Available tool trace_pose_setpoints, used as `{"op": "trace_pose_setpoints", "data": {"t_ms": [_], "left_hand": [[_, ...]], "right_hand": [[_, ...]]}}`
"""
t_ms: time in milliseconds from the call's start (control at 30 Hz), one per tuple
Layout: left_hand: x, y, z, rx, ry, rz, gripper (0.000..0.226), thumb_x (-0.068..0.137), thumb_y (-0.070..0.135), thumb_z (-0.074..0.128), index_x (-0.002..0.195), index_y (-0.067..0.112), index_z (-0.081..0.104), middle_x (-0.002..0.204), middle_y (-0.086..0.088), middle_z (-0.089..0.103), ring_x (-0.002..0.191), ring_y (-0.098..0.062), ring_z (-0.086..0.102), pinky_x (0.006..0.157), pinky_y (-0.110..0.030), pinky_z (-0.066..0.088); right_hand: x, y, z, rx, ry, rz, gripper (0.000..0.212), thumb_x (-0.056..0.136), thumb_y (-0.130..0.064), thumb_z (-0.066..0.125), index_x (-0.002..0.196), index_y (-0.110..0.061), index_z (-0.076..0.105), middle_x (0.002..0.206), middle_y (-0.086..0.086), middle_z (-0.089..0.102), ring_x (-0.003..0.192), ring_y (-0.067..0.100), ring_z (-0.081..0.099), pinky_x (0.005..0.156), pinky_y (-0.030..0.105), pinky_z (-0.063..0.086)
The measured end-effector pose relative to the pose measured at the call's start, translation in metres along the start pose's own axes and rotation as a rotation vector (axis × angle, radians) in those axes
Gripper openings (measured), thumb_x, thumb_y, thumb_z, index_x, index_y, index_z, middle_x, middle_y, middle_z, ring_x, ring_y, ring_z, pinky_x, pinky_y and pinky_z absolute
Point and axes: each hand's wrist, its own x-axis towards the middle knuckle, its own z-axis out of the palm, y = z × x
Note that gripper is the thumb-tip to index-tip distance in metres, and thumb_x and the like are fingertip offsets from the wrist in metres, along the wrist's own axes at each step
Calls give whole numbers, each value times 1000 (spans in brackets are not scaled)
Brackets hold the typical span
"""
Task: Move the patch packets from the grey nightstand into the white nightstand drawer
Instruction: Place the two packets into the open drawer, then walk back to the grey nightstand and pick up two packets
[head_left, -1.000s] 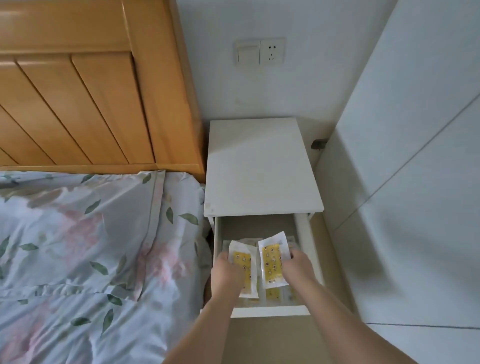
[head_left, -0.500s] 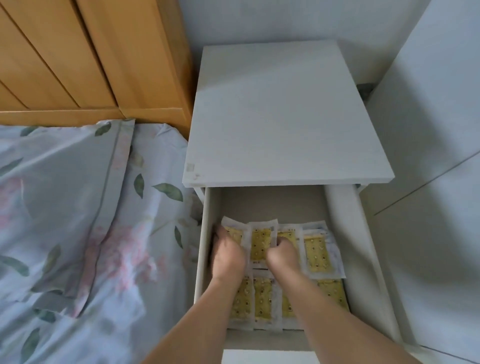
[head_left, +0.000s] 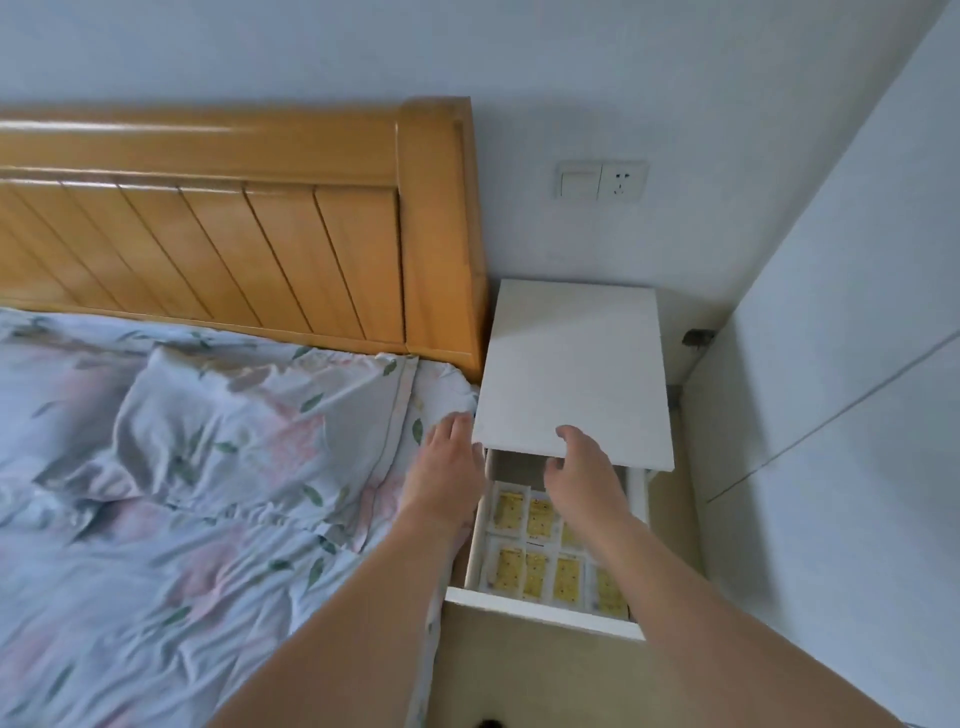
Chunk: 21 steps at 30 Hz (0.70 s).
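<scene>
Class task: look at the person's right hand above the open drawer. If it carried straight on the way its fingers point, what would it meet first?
Probably the white nightstand top: the right hand already overlaps its front edge, though depth is unclear.

Yellow patch packets (head_left: 540, 564) in clear wrappers lie flat in two rows inside the open white nightstand drawer (head_left: 540, 613).

Wooden headboard (head_left: 249, 244) runs along the wall, floral bedding (head_left: 197, 467) rumpled below it. Up on the wall (head_left: 675, 78), a switch (head_left: 575, 182) sits just beside a socket (head_left: 622, 180). White wardrobe panels (head_left: 857, 364) fill the right side.
</scene>
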Motion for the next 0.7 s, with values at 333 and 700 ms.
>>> {"op": "trace_pose_setpoints", "data": {"t_ms": [333,700], "left_hand": [[-149,-15,-136,181,394,-100,42,100,22,43,140,10,41,145,-4,44,134,-23,38,106,-36,38],[-469,-124,-186,236,732,-715,42,99,22,47,139,8,44,142,-6,47,133,-27,41,108,-36,35]], "right_hand": [[-111,-137,-36,-143,-118,-590,45,96,-21,55,139,-19,42,138,-1,50,123,20,51,99,30,44],[-348,-230,102,-326,-523,-1127,52,92,-8,46,142,-3,38,144,16,43,133,28,40,107,31,32]]}}
